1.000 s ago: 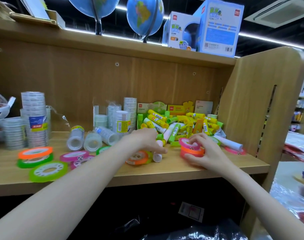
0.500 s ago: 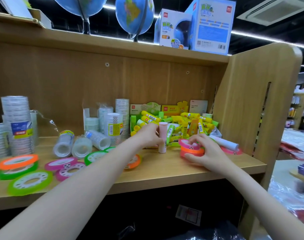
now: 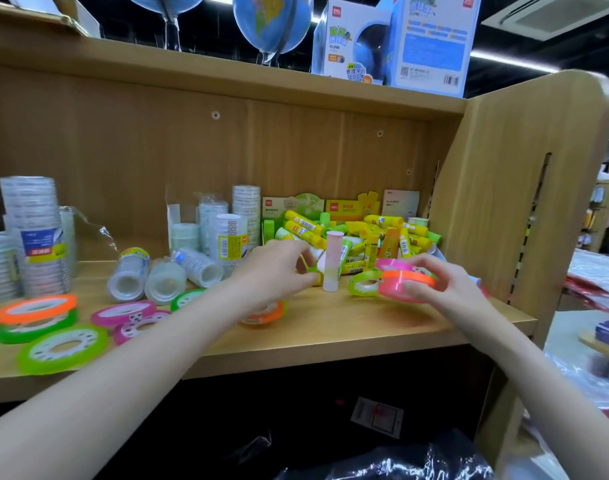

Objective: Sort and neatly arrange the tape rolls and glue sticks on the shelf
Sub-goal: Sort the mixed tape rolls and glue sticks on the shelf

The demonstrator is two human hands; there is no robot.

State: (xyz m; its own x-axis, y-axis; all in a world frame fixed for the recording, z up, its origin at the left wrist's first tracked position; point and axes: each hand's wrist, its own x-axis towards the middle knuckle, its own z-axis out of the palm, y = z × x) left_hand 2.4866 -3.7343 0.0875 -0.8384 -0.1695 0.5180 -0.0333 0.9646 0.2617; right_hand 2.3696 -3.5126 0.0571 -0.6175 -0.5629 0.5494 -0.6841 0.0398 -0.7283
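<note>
Now a green tape roll (image 3: pixel 365 283) shows at nine o'clock of the right hand (image 3: pixel 445 284), which grips the pink-orange stack (image 3: pixel 405 284). Left hand (image 3: pixel 279 268), fingers curled, pinches something small and green beside the upright pink glue stick (image 3: pixel 332 261). Bare shelf (image 3: pixel 348 327) lies toward six o'clock.

Premises: retail shop, stationery section. Evidence follows. A wooden display shelf (image 3: pixel 331 327) carries bulk stock: stacks of shrink-wrapped clear tape rolls (image 3: pixel 33 233) with printed barcode labels, loose neon tape rolls (image 3: pixel 36 308), and a heap of yellow and green glue sticks (image 3: pixel 382 233) in front of branded display cartons (image 3: pixel 344 209). The upper shelf (image 3: pixel 227 77) holds globes (image 3: pixel 279 22) and boxed globes (image 3: pixel 431 39) in retail packaging bearing barcodes. The shelf side panel (image 3: pixel 525 188) has a slotted upright for adjustable fittings. At right, further merchandise racks (image 3: pixel 608 216) stand across an aisle. Overhead are strip lights (image 3: pixel 511 62) and a ceiling air-conditioning unit (image 3: pixel 552 12).
</note>
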